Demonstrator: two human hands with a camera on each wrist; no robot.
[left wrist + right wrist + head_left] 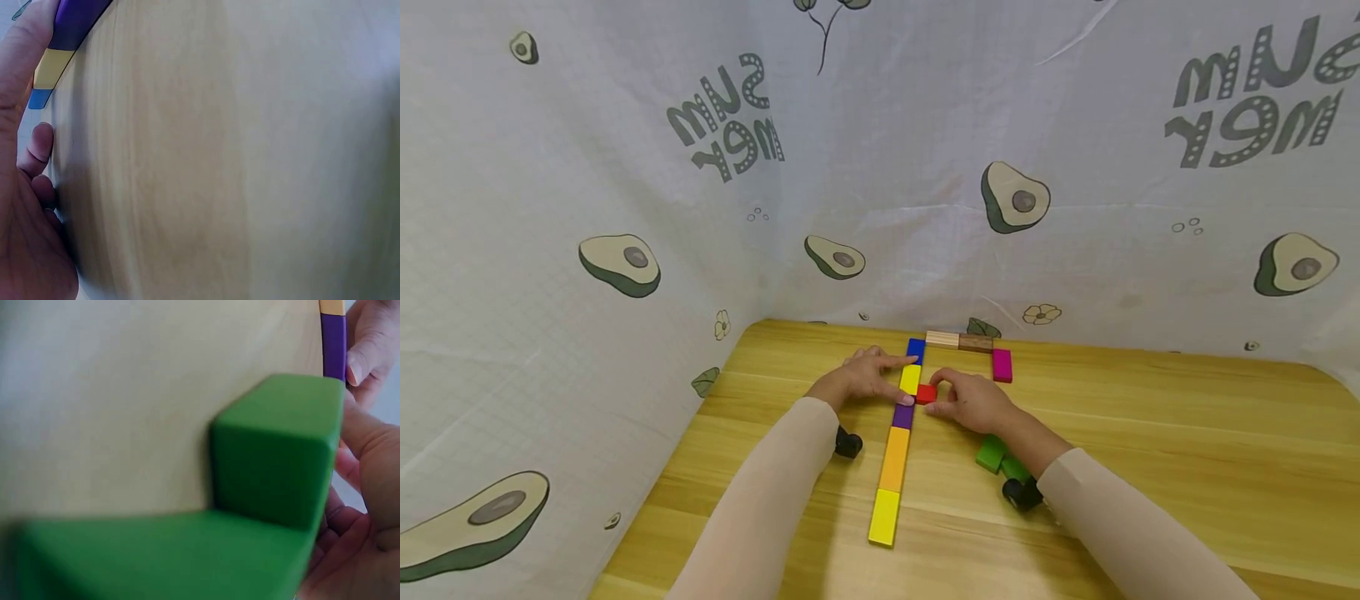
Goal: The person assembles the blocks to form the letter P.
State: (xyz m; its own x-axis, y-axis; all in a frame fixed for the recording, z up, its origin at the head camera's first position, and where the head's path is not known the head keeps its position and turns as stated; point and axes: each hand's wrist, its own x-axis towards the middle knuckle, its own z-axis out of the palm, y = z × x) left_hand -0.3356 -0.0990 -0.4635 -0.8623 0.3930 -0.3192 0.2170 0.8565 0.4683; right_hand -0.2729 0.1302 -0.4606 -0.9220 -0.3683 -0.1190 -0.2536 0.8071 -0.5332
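On the wooden table a row of blocks runs away from me: yellow (884,518), orange (893,460), purple (903,416), another yellow (910,379) and blue (915,350). My left hand (868,372) lies along the row's left side, thumb and index finger spread. Its thumb tip is at the purple block and its index fingertip reaches the blue one. With thumb and index finger, my right hand (976,402) pinches a small red block (927,394) against the row's right side, near where yellow meets purple. In the left wrist view, the thumb partly covers the purple block (78,22).
A striped light wood block (942,339) and a dark wood block (976,342) extend right from the blue one, followed by a magenta block (1002,365). Green blocks (991,453) lie under my right wrist. A printed cloth (917,167) hangs behind the table.
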